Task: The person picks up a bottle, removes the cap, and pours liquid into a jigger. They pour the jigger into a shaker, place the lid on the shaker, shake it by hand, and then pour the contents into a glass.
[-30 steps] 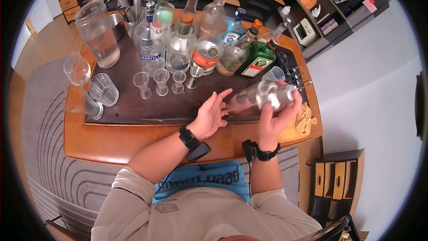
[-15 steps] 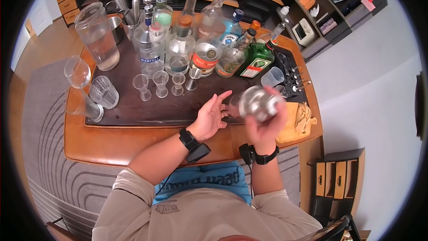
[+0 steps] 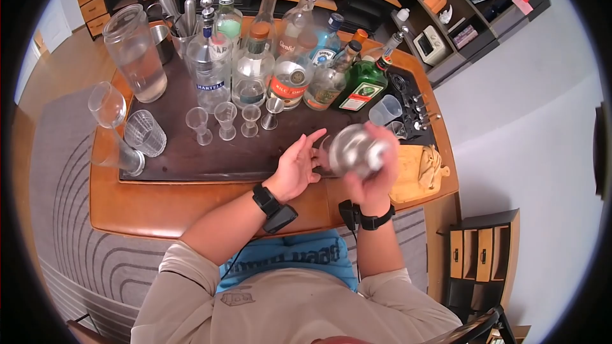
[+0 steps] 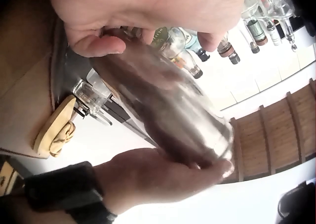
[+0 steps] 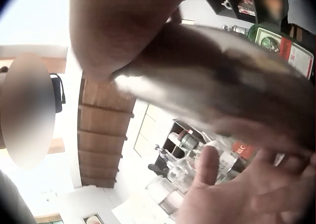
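A metal shaker [image 3: 357,151], blurred in the head view, is held aslant between both hands above the near right part of the dark tabletop [image 3: 185,165]. It is gripped by the right hand [image 3: 379,175], whose fingers and thumb are curled round one end. The other end is met by the left hand [image 3: 294,169], which is held opened out, palm turned toward the shaker, with the forefinger extended; how firmly the metal is touched there cannot be told.

Just to the right of the right hand, a wooden board [image 3: 408,188] is seen near the table's edge, with a crumpled tan cloth [image 3: 431,167] laid on it. Beyond the shaker, a clear plastic cup [image 3: 385,110] is placed, with a small glass [image 3: 398,129] just beside it and a black tray [image 3: 408,86] of small tools to the right.

Farther left, a metal jigger [image 3: 273,114] and three small clear glasses [image 3: 225,121] are lined up in front of the bottles. Among these, a green bottle [image 3: 363,89] is set at the right and a Martell bottle [image 3: 210,76] at the left. At the table's left side, a ribbed tumbler [image 3: 146,134] is seen beside a tall clear glass [image 3: 115,146], with a pitcher [image 3: 136,54] of clear liquid standing farther back.
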Demonstrator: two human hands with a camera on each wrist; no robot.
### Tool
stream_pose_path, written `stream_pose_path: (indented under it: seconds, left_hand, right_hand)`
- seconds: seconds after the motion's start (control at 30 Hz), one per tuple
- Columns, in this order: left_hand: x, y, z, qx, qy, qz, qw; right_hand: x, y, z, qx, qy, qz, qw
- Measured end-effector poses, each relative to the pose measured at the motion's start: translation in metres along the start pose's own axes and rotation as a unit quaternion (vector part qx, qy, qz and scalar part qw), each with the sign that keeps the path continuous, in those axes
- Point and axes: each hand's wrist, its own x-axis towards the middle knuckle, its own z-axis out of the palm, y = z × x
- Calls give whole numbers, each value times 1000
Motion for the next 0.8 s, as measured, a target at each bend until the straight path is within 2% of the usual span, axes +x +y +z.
stream_pose_path:
  seconds: [0.03,0.07,0.1,0.17,0.2,0.23,0.3,0.37,0.4,0.43,0.47,0.5,0.57,0.6,0.63,0.7,0.77,0.8]
  left_hand:
    - [-2,-2,-4,7,-1,-12,1000]
    - [-3,0,-5,15,-3,-22,1000]
    - [-2,3,-6,24,-7,-30,999]
    - [-2,3,-2,27,-5,-32,999]
    - [-1,2,0,17,-6,-20,1000]
    - [0,1,2,6,-6,-9,1000]
    - [-2,8,17,-7,22,-2,1000]
    - [-3,7,14,-20,50,5,999]
    - [-1,6,2,2,16,-6,1000]
    - [1,4,-8,24,-18,-16,999]
    - [-1,5,-3,31,-6,-21,999]
    - [-1,5,-4,30,-4,-21,999]
    - [-2,6,0,26,-9,-23,999]
    - [-3,7,7,26,-10,-24,999]
    - [-3,7,15,-6,19,-13,1000]
    - [0,8,14,-38,48,3,998]
    - [3,0,-7,-3,-12,-5,1000]
    - [-1,5,-7,15,-20,-15,1000]
  right_hand:
    - [-8,2,12,35,90,110,989]
    - [2,-12,15,87,161,243,953]
    - [13,-18,16,73,194,273,939]
    - [-2,-12,14,36,122,196,972]
    - [-1,-7,8,-37,52,30,998]
    - [-1,-8,-3,-53,-32,-62,996]
    - [1,-14,-5,-29,-85,-121,989]
    - [0,-10,0,-47,-79,-115,989]
    - [-6,-4,8,0,18,12,1000]
    - [-10,0,15,49,115,139,982]
    - [1,-9,18,104,174,227,952]
    - [6,-11,15,67,183,248,949]
    - [-3,-9,16,37,118,170,978]
    - [0,-8,10,-25,49,46,997]
    - [4,-10,-1,-57,-28,-53,997]
    - [6,-17,-5,-28,-96,-119,988]
    - [3,-17,-2,-45,-93,-114,988]
    - [-8,-14,7,41,32,53,997]
